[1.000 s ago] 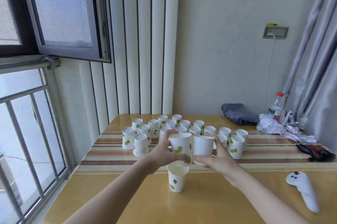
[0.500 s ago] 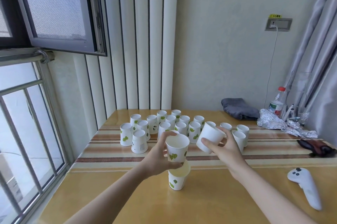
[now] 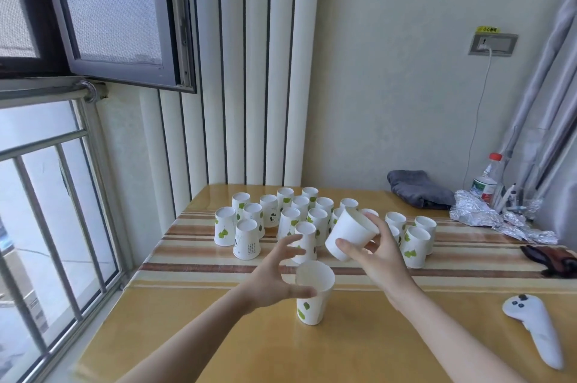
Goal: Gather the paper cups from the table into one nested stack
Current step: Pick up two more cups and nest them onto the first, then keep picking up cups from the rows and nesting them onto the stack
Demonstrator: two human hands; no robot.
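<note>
A short nested stack of white paper cups with green leaf prints (image 3: 313,292) stands upright on the yellow table (image 3: 374,339) in front of me. My left hand (image 3: 274,276) hovers beside its rim, fingers spread and holding nothing. My right hand (image 3: 376,253) grips one white cup (image 3: 351,234), tilted, above and to the right of the stack. Behind them, several upside-down cups (image 3: 299,217) stand clustered on the striped cloth.
A white controller (image 3: 534,325) lies at the right near the table's edge. Crumpled foil (image 3: 496,222), a plastic bottle (image 3: 485,179), a grey cloth (image 3: 418,187) and a dark object (image 3: 551,257) sit at the back right. A window with metal bars is at the left.
My left hand set its cup down into the stack and let go, fingers now spread. My right hand keeps its cup, tilted, and has drifted closer to the stack.
</note>
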